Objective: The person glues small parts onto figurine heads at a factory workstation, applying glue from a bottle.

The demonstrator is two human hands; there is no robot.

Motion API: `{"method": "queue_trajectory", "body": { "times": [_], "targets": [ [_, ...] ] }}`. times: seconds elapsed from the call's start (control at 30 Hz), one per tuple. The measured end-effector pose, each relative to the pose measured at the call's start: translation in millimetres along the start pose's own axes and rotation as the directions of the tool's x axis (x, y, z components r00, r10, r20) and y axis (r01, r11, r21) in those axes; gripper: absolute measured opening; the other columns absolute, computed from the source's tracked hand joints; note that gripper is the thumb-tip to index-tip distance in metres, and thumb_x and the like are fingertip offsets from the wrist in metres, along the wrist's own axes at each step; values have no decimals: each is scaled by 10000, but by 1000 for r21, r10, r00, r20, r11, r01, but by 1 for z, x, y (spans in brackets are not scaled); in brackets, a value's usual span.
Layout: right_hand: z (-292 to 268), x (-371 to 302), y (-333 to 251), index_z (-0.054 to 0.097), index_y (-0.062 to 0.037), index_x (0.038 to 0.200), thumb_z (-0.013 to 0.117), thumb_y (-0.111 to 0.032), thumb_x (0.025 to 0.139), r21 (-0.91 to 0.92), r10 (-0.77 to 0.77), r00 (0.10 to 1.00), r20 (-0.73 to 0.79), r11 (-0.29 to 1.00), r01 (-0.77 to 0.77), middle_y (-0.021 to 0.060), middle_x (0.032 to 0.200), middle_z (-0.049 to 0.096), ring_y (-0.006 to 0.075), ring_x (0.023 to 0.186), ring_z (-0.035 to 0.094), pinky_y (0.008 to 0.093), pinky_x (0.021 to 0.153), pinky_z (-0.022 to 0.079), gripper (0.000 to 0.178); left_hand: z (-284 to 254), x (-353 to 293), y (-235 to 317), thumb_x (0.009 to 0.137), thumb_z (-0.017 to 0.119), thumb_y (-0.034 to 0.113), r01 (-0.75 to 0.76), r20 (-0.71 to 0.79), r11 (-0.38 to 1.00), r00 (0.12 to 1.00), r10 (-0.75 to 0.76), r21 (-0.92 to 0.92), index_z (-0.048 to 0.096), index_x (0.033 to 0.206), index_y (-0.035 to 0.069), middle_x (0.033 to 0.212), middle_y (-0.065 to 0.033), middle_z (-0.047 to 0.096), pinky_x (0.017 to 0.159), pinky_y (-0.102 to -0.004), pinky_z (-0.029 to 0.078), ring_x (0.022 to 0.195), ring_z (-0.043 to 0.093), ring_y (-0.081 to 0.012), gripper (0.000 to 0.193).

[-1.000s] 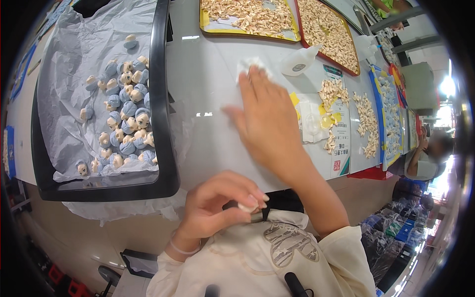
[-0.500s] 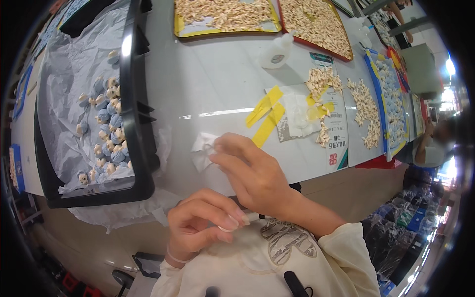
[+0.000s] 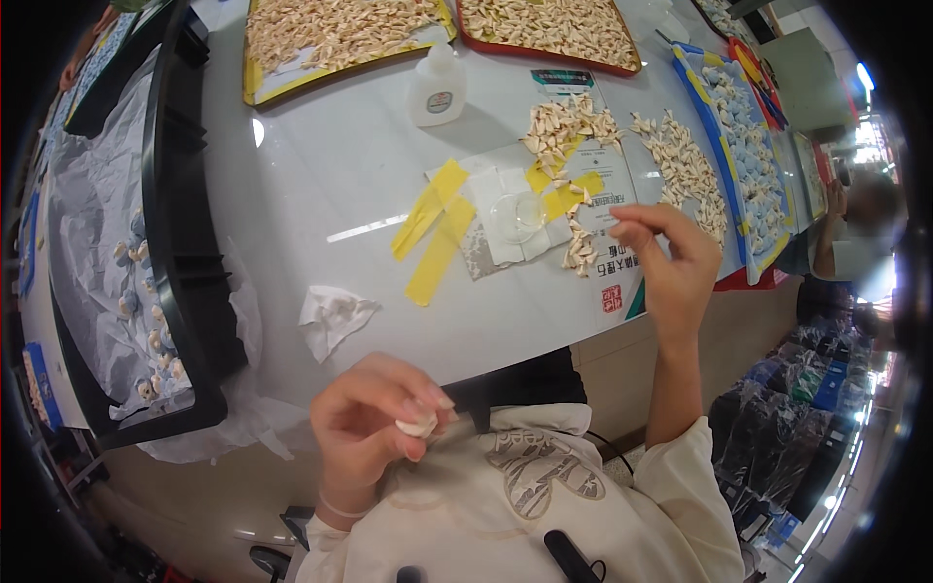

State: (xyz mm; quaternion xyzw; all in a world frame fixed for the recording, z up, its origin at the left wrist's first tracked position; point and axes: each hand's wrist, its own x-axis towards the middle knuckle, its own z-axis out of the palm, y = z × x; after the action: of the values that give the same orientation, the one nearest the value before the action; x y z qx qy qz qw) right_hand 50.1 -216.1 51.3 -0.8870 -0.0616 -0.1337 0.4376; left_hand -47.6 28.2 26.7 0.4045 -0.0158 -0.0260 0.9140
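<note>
My left hand [image 3: 374, 428] is closed in front of my chest. Its thumb and fingertips pinch a small, rounded cream-white piece [image 3: 418, 425]. Raised over the right part of the table is my right hand [image 3: 673, 267], fingers bent, thumb and forefinger tips slightly apart, with nothing visible between them. Closest to those tips is a narrow trail of small cream wedge-shaped pieces [image 3: 580, 251]. Left of the trail, a clear round dish [image 3: 518, 216] rests on white paper [image 3: 505, 255]. A crumpled white tissue [image 3: 333, 319] lies on the table beyond my left hand.
A black tray [image 3: 180, 243] lined with white paper holds small blue-and-cream balls at left. Two trays [image 3: 340, 66] [image 3: 544, 63] of cream pieces stand at the back, near a white bottle [image 3: 437, 89]. Yellow tape strips [image 3: 437, 262] lie mid-table. A blue tray [image 3: 714, 146] is at right.
My right hand has let go of the tissue and moved right toward the cream pieces. My left hand still pinches the small piece, now more visible. The view has shifted to the right.
</note>
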Motion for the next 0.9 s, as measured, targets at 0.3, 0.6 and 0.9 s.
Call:
{"method": "queue_trajectory", "body": {
  "times": [0.3,0.6,0.9],
  "targets": [
    [0,42,37,623,-19,795,611,55,663,-99,-236,904,356,953,288,73,797,553,226,736,540,291,617,433,151,12,39,-33,728,725,131,99,-5,989,995,-101,-105,497,947,19,965,-136,548,661,-312,518,821,595,-228,335],
    [-4,42,38,579,21,811,612,46,707,-68,-241,915,323,959,277,76,786,563,176,691,543,262,624,432,112,10,51,-32,820,636,235,142,-7,986,990,-143,-83,491,976,13,974,-159,568,674,-305,500,845,590,-238,307],
    [-10,2,33,575,46,872,636,49,738,459,131,983,131,870,-178,93,855,563,111,732,534,206,656,424,147,3,50,-34,802,647,143,160,67,978,986,-152,-137,530,1009,-10,1026,-150,523,738,-330,487,870,578,-234,283]
  ]
}}
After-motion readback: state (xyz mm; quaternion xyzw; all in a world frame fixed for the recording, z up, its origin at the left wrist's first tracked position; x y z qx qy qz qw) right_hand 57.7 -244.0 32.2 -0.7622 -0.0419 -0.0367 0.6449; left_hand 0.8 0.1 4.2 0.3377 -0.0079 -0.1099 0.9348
